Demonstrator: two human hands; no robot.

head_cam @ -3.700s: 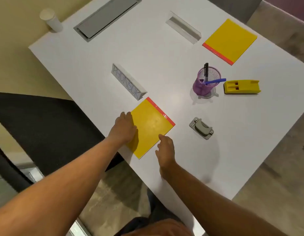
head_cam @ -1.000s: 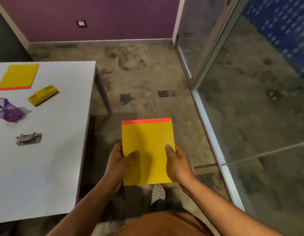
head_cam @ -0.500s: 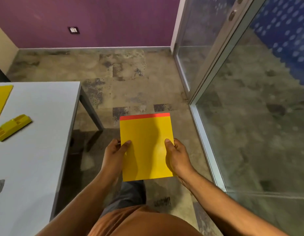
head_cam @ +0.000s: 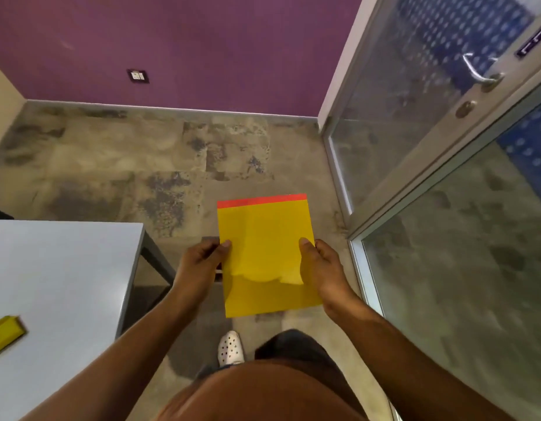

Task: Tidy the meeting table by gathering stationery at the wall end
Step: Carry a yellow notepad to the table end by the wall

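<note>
A mottled grey-brown floor (head_cam: pixel 117 165) fills the middle of the frame, with a purple wall (head_cam: pixel 172 44) across the top and a glass door (head_cam: pixel 445 123) at the right. At centre, a yellow pad (head_cam: pixel 264 253) with an orange-red top strip is held over the floor, pinched at its side edges by the left hand (head_cam: pixel 199 265) and right hand (head_cam: pixel 322 268). The white table (head_cam: pixel 60 284) occupies the lower left, with a yellow object (head_cam: pixel 2 332) at its left edge.

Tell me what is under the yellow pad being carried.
Beneath the yellow pad with the orange strip, pinched by the left hand and right hand, lies mottled grey floor. The patch directly below is covered.
</note>
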